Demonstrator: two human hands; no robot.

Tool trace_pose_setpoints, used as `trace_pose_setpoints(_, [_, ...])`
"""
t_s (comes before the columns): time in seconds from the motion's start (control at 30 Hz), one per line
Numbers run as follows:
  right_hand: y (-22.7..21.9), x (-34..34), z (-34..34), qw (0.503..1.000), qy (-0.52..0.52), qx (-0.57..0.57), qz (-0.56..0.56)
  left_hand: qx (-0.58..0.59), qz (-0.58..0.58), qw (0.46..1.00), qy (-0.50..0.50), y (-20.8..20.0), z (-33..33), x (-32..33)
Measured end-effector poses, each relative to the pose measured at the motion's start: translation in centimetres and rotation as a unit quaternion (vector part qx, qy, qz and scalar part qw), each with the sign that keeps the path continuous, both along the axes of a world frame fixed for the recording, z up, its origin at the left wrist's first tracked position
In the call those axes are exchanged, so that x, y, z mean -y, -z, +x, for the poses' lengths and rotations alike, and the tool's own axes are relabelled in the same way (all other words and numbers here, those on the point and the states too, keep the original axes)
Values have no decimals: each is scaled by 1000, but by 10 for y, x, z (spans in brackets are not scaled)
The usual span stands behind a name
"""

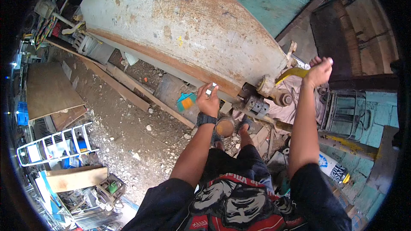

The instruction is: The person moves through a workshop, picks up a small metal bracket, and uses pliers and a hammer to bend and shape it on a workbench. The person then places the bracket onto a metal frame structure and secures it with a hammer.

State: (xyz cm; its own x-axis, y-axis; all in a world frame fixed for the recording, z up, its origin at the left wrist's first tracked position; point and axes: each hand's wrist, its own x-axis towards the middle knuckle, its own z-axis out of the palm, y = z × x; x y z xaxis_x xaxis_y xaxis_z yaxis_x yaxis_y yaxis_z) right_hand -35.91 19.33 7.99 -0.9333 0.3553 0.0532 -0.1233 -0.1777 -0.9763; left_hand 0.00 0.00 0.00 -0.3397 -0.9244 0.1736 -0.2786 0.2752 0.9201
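Observation:
My left hand (207, 99) is closed, pinching a small grey-white block (210, 88) between thumb and fingers. It is just in front of the lower edge of a large rust-spotted grey metal plate (184, 23). My right hand (319, 72) is raised with its fingers curled, at the end of a curved yellow lever (292, 74). The hand covers that end, so whether it grips the lever does not show. Between my hands sits a worn metal joint (266, 86) with a dark round collar (257, 106) at the plate's right end.
Long boards (115, 81) lie on the stony dirt floor. A green and orange brush head (188, 102) lies beyond my left hand. A white rack (55, 145) and mixed scrap fill the left side. A wire-framed item (346, 113) leans at right near a painted cylinder (334, 167).

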Motion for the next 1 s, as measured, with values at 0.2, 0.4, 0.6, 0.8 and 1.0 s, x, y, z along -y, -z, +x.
trace_pose_setpoints(0.2, [148,9,-157,923,7,16,384,33,-14,999,-20,-10,-8,-4])
trace_pose_setpoints(0.4, [261,-66,-348,821,-272,65,497,37,5,999,-17,-14,-11,-1])
trace_pose_setpoints(0.6, [308,-17,-326,813,-332,83,471,90,-31,995,-36,-23,-13,-5])
trace_pose_setpoints(0.8, [266,15,-266,810,-293,241,447,118,-24,992,-32,-31,-13,-8])
trace_pose_setpoints(1.0, [302,-23,-313,827,-308,165,441,99,-12,995,-16,-29,-12,-5])
